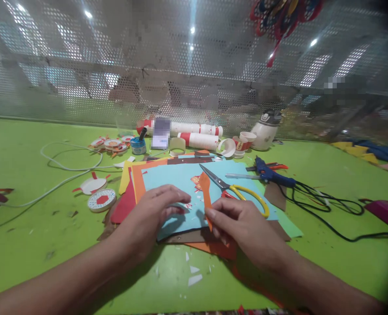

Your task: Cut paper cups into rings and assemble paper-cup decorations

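Observation:
My right hand (241, 221) pinches the lower end of an orange spoon-shaped paper piece (206, 192) between thumb and fingers. Its rounded end points away from me. My left hand (161, 205) hovers over the light blue paper (167, 179), fingers loosely bent with thumb apart and nothing visible in them. Small red and white scraps (189, 205) lie by its fingertips. Just left of the orange piece's rounded end are red-and-gold printed cutouts (196, 181). Scissors with yellow and red handles (235, 190) rest on the blue paper beyond my right hand, blades partly apart.
A blue glue gun (272, 173) with a black cord lies to the right. Round paper pieces (102, 200) with red parts sit at left, near a white cable (72, 176). Behind stand a blue jar (138, 145), stacked paper cups (198, 141) and a white jug (266, 133).

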`<state>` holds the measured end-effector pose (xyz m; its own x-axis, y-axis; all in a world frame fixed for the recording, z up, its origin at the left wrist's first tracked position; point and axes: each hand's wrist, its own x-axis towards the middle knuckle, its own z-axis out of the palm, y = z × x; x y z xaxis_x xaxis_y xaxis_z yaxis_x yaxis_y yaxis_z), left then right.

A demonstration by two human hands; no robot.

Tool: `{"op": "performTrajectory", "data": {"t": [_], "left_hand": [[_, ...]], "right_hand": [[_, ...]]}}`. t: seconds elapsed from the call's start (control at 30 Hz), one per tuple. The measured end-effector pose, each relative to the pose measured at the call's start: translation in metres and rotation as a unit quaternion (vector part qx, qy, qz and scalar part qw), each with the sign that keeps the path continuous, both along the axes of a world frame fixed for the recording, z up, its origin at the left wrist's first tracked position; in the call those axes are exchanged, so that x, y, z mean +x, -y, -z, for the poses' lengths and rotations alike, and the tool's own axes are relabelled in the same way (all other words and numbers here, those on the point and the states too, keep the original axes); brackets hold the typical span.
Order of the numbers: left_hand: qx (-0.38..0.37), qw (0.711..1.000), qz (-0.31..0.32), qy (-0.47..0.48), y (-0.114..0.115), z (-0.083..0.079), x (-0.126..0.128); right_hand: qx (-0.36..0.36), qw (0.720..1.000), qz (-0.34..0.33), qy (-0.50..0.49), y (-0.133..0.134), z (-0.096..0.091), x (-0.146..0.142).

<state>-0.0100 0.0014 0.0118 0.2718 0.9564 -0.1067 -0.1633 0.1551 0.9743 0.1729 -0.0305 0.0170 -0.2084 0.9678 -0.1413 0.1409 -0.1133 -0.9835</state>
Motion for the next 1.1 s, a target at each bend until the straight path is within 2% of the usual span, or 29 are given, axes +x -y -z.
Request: {"op": "performTrajectory", "data": {"t": [0.1,0.2,0.27,0.33,0.4,0.5,0.7,0.87,1.1], "left_hand": [[0.105,0.990,-0.078,-0.060,-0.008,-0.006,-0.011],[0.242,0.948,-0.118,-0.172,-0.012,-0.012,-0.017],[0.355,0.899,-0.097,-0.237,-0.010,-0.014,-0.017],[0.462,0.842,-0.036,-0.274,-0.008,-0.012,-0.015],[0.527,0.791,0.038,-0.309,-0.006,-0.007,-0.013],[0.550,0.734,0.103,-0.385,-0.007,0.002,-0.011],[0.629,0.646,0.082,-0.424,-0.008,0.008,-0.010],[0.663,0.594,0.096,-0.446,-0.001,0.009,-0.006],[0.722,0.545,0.094,-0.415,0.003,0.004,-0.005]], "right_hand": [[-0.026,0.998,0.044,-0.048,-0.011,0.001,0.011],[-0.067,0.993,0.055,-0.080,-0.019,0.006,0.016],[-0.111,0.989,0.035,-0.087,-0.020,0.009,0.015],[-0.137,0.987,0.007,-0.080,-0.018,0.011,0.012],[-0.149,0.987,-0.015,-0.065,-0.017,0.012,0.008],[-0.165,0.985,-0.031,-0.033,-0.016,0.010,0.005],[-0.159,0.986,-0.041,-0.014,-0.015,0.002,0.003],[-0.186,0.981,-0.050,0.002,-0.009,0.000,-0.003],[-0.194,0.980,-0.048,-0.019,0.001,0.000,-0.002]]}}
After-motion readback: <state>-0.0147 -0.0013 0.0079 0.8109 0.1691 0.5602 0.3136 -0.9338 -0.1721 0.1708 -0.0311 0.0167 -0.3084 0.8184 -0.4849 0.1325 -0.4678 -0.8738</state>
